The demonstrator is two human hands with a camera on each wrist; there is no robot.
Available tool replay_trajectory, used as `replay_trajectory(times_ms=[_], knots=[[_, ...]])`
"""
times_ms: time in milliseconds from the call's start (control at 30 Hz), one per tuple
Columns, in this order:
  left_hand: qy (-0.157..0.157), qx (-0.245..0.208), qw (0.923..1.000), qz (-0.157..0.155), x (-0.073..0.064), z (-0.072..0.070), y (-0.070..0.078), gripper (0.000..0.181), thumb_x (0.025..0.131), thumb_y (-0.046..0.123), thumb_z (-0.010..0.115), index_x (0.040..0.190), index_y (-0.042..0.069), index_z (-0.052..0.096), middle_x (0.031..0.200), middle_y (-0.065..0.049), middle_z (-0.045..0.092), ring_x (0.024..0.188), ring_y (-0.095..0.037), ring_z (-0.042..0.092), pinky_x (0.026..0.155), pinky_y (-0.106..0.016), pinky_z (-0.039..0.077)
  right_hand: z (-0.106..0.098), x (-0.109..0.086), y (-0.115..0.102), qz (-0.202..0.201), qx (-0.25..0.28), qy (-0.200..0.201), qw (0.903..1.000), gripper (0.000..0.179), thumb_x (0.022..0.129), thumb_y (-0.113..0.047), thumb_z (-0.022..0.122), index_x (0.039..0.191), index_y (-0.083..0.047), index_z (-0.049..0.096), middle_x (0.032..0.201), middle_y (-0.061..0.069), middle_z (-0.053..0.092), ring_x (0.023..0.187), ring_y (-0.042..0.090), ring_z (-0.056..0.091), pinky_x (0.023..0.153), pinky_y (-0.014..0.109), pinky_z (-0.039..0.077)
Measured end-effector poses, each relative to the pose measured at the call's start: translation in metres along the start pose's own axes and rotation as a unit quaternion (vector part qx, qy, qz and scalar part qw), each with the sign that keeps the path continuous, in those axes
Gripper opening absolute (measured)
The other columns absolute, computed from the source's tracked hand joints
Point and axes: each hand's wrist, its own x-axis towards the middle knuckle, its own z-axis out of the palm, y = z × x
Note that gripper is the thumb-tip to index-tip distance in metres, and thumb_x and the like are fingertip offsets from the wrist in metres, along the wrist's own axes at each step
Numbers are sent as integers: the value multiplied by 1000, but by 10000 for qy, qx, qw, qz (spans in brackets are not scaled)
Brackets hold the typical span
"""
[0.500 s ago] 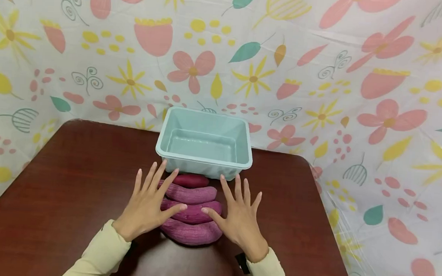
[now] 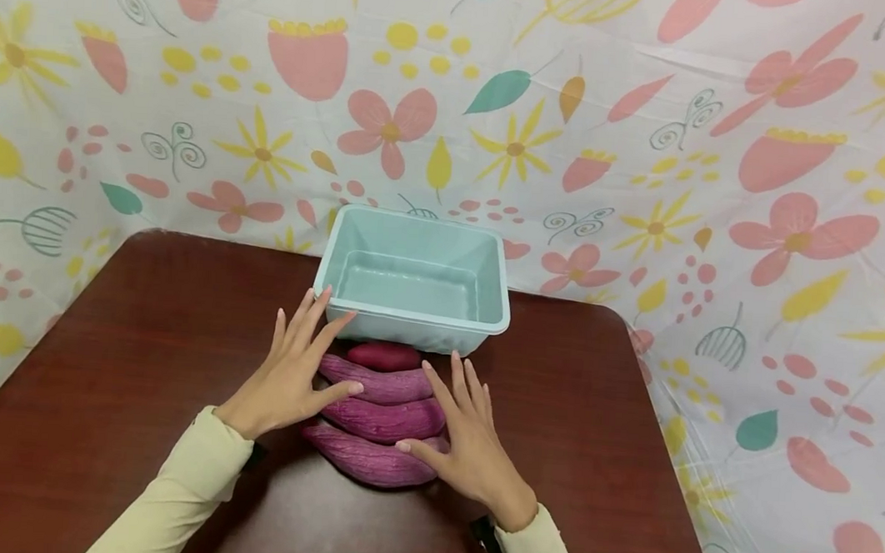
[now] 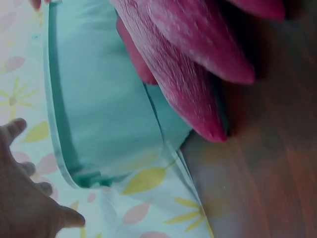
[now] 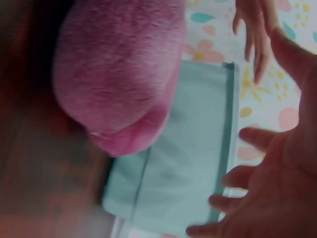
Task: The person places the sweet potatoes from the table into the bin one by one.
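Note:
Several long purple vegetables, like sweet potatoes or slim eggplants, lie crosswise in a stacked row on the table; the front one (image 2: 373, 463) is widest. Behind them a smaller dark red one (image 2: 383, 356) sits against a pale blue plastic basin (image 2: 417, 332). My left hand (image 2: 279, 385) hovers with fingers spread at the row's left end, near the basin's front left corner. At the right end my right hand (image 2: 474, 445) is spread, its thumb over the front vegetable. Neither hand visibly grips anything; whether fingertips touch cannot be told. Both wrist views show straight, parted fingers.
A dark brown wooden table (image 2: 145, 361) carries everything. Flower-printed cloth (image 2: 438, 76) hangs behind it and along both sides, close to the basin's back.
My left hand has moved up and left, toward the basin corner. My right hand has shifted slightly left and down. The front vegetable's left end is now more visible.

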Motion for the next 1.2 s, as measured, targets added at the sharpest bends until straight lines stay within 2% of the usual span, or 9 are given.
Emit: replay_trajectory(times_ms=[167,267,433,667,767,933,1000,1100,1200], knots=[[110,-117,9996,216,11,-3,-10,94,85,52,76,160,26,25,172,-7,-5,159,-37,-3,120,-71,2,5,-6,8,-35,563,13,9984,95,83,-55,77,159,-39,23,172,4,5,159,32,4,116,67,28],[118,-211,9992,309,19,-4,-14,92,86,51,76,159,24,26,172,-7,-4,159,-39,0,120,-71,2,11,-9,15,25,842,133,9964,94,82,-50,80,159,-36,27,171,5,12,157,35,12,113,68,32],[108,-281,9990,339,29,-3,-20,91,87,51,75,159,25,27,172,-6,-3,158,-40,3,119,-73,4,23,-15,23,-43,1048,330,9939,96,79,-43,85,158,-26,33,169,8,19,153,37,24,111,66,35],[-15,-244,9995,222,42,2,-26,95,87,51,75,160,23,22,172,-6,2,159,-33,5,120,-71,3,32,-26,25,98,1109,609,9919,93,77,-46,86,155,-25,39,168,6,24,146,34,39,108,60,41],[-45,-209,9996,191,49,5,-28,93,89,53,72,160,22,22,171,-9,2,159,-35,4,121,-70,2,33,-32,26,147,1131,788,9903,93,74,-43,89,153,-24,43,167,8,27,146,35,40,108,61,40],[111,-132,9998,52,63,3,-33,87,91,54,69,159,21,27,171,-11,2,158,-40,3,120,-71,2,39,-43,27,159,1232,927,9879,92,75,-43,88,153,-25,43,167,8,28,149,35,38,111,65,34],[182,-152,9997,-19,67,2,-36,84,91,54,69,158,20,30,171,-12,3,158,-40,4,120,-70,2,43,-48,26,123,1247,946,9876,91,75,-42,88,153,-26,43,167,5,27,148,31,39,113,58,36],[209,-159,9996,-122,69,2,-40,81,91,56,68,156,21,34,171,-12,4,158,-39,5,121,-70,3,48,-54,24,-85,1221,1032,9871,89,75,-41,88,151,-24,45,166,5,30,143,27,43,112,40,41],[187,-183,9995,-190,71,5,-42,78,91,57,67,154,22,38,171,-13,5,158,-38,7,121,-69,4,51,-57,22,-281,1183,1099,9865,86,76,-40,87,149,-21,48,165,9,34,141,25,43,113,28,38]])
